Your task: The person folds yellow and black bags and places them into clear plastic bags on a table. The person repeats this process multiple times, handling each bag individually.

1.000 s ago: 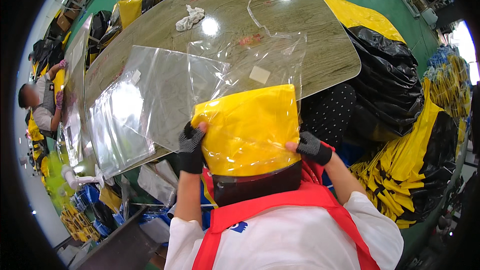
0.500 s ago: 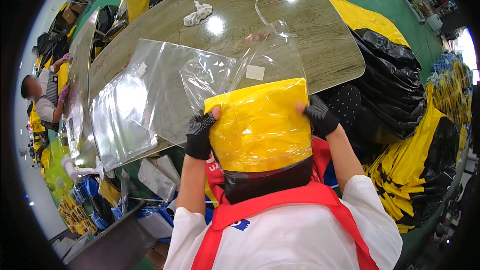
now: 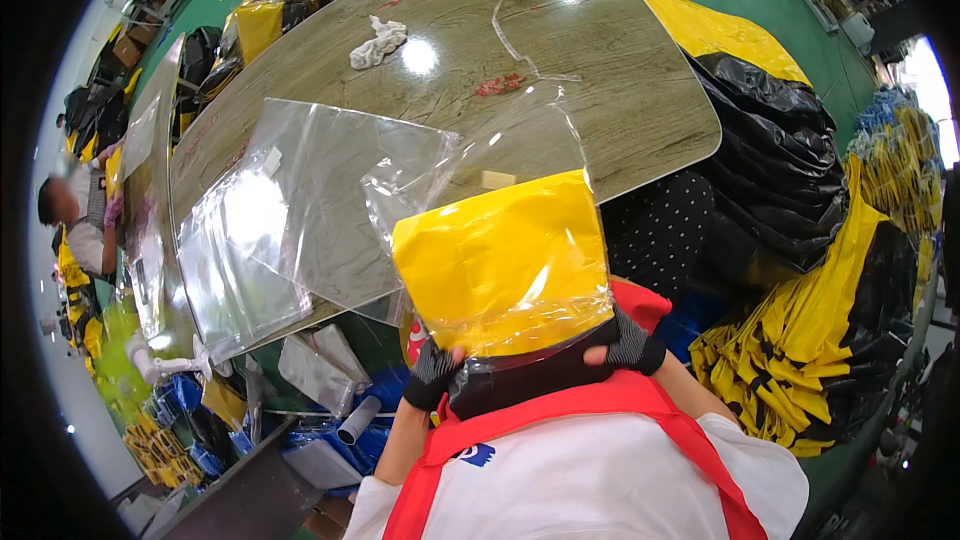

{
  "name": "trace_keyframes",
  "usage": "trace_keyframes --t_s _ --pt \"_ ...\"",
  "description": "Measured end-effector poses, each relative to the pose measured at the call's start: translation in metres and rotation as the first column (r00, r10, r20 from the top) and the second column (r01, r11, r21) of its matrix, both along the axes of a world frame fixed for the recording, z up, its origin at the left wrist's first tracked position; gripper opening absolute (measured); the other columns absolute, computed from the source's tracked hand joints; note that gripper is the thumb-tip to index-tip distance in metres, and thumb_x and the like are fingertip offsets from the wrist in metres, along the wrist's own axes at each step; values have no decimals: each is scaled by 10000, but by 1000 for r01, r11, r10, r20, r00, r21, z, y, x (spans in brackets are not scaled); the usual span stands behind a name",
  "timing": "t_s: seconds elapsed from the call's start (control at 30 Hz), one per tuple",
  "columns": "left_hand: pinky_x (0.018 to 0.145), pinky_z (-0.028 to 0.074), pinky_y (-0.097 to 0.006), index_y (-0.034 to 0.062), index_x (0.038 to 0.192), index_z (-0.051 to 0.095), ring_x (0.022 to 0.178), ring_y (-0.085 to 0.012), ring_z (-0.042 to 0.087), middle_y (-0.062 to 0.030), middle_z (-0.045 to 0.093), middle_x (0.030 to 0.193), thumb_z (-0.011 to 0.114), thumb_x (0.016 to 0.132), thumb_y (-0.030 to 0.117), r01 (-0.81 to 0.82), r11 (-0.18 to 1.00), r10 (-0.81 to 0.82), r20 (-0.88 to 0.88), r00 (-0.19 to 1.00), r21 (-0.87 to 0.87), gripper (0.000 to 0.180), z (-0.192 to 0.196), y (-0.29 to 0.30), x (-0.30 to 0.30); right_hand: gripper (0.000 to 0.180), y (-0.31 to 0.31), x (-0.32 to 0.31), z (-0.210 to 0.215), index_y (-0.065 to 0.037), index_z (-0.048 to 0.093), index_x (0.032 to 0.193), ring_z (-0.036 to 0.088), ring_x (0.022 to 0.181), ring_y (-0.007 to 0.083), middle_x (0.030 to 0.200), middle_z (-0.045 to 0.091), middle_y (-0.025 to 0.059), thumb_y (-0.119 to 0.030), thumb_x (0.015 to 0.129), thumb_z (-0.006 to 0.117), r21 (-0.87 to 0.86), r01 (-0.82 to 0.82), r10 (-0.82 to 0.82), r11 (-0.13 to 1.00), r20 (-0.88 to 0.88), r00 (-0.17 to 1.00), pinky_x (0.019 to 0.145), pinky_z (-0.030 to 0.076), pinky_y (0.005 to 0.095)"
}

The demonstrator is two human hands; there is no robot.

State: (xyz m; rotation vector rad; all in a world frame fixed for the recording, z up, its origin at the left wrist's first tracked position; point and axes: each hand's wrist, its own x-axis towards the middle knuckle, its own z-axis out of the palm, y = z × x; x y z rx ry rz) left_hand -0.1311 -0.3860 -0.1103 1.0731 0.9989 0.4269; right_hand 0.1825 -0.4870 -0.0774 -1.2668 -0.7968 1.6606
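Note:
Close to my chest is a folded yellow and black sheet (image 3: pixel 505 260), partly inside a clear plastic bag (image 3: pixel 535 145) whose far end rests over the table edge. My left hand (image 3: pixel 437 368), in a black fingerless glove with grey dots, grips the lower left corner by the black strip. At the lower right corner my right hand (image 3: pixel 632 345), gloved alike, holds on with its thumb on top; the other fingers are hidden beneath. More clear plastic bags (image 3: pixel 345 190) lie flat on the wood-patterned table (image 3: pixel 640 110) to the left.
A crumpled white cloth (image 3: pixel 378 43) and a thin clear strip (image 3: pixel 505 30) lie on the table. Black and yellow sheets (image 3: pixel 770 160) are heaped at the right. A grey bin (image 3: pixel 225 485) stands at lower left. Another person (image 3: pixel 85 205) works at the far left.
Both hands have slid down from the upper sides of the yellow part to the lower black corners. The bundle has shifted slightly left and tilted.

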Motion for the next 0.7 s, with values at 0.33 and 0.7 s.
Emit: trace_keyframes --t_s 0.33,0.7 --pt "905 420 -366 75 1145 567 1056 -228 538 -77 591 1124 713 760 290 126 695 3 -178 984 708 465 18 42 34 1086 96 -4 88 -12 217 1404 394 1232 199 1344 401 108 -378 593 842 292 456 -262 841 -518 814 1036 305 327" --pt "850 442 -385 81 907 591 960 -297 579 -130 611 961 673 780 173 625 608 -193 -673 714 489 177 6 59 104 795 167 4 120 -20 415 1198 535 985 151 1069 551 73 -147 555 865 582 138 -353 801 274 895 866 448 302"
